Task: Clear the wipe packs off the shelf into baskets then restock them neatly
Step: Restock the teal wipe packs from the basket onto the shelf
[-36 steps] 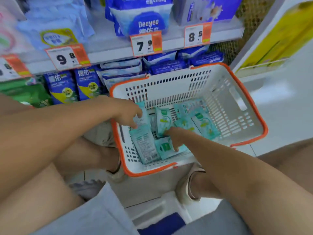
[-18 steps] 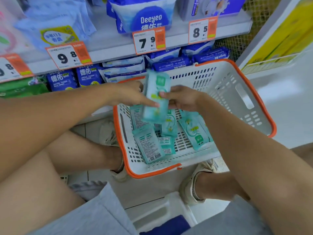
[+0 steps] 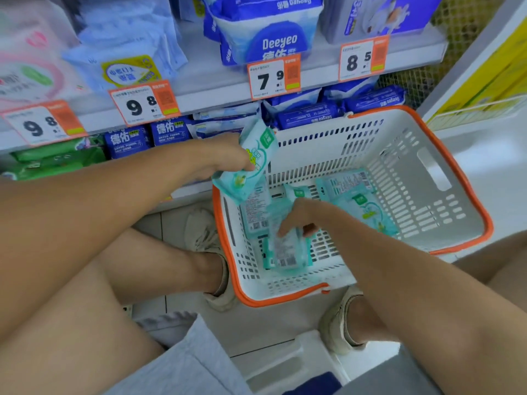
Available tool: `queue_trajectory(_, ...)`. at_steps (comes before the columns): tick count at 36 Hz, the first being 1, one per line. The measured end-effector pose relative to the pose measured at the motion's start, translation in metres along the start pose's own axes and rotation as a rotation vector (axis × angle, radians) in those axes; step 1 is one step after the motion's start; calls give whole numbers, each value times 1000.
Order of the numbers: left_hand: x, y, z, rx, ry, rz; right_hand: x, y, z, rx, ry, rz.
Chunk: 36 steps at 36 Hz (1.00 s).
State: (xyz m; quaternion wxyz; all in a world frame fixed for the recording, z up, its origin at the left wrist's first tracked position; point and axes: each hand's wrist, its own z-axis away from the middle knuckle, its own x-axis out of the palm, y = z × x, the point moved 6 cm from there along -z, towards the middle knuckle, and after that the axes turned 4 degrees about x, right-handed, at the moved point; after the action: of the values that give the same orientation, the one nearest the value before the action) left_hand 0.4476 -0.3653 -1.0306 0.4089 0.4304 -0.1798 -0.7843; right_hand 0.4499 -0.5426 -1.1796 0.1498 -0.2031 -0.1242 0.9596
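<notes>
While our left hand (image 3: 216, 163) grips a small teal soft-plastic wipe pack (image 3: 251, 163) just above the near-left corner of the white slotted plastic basket with the orange rim (image 3: 456, 178), our right hand (image 3: 302, 218) is down inside that basket, its fingers (image 3: 309, 230) curled onto a second teal pack lying label-side up (image 3: 285, 249) on the basket floor. We judge the left fingers to be closed round the raised pack, thumb side hidden behind it; the right fingers pinch the top edge of the lower pack, though blur keeps us from saying how firmly.

More teal packs (image 3: 362, 201) lie loose across the basket floor, toward its far side, some face up and some showing barcodes. Behind the basket runs the white metal store shelf (image 3: 205, 95), with orange-and-white price tags (image 3: 273, 76) on its edge and dark blue wipe packs (image 3: 310, 116) stacked beneath.

Since the packs are in the basket and we are lifting them out, we take this to be the restocking half: gathering packs in hand before carrying them to the shelf. Our next move calls for drawing the lower pack clear of the basket, squaring it against the one already held so labels face the same way, then setting the pair on the shelf behind the basket in a tidy row.
</notes>
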Motion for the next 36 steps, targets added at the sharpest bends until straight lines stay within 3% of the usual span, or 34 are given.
queue_trajectory(5,-8,14,-4,72,71,53,-101,-9,61,-139,209,-521)
queue_trajectory(11,22,49,1,217,-101,405,-119,-52,118,-354,242,-805)
queue_trajectory(15,29,53,12,184,-137,550,-112,-60,120,-442,131,-933)
queue_trajectory(20,32,42,17,219,-92,489,-104,-61,113,-501,-70,-1102)
queue_trajectory(24,27,26,8,123,-28,519,-95,-65,106,-547,-240,-1122)
queue_trajectory(25,25,23,6,103,8,507,-97,-62,100,-529,-215,-1101)
queue_trajectory(27,21,20,3,84,55,469,-112,-40,77,-374,40,-989)
queue_trajectory(29,22,20,1,62,25,456,-128,2,46,-115,384,-670)
queue_trajectory(30,24,20,-1,55,-2,454,-129,22,32,-5,478,-423)
queue_trajectory(33,32,21,-4,9,-95,435,-97,72,-4,173,374,130)
queue_trajectory(36,38,19,-7,-32,-170,447,-54,107,-36,260,257,305)
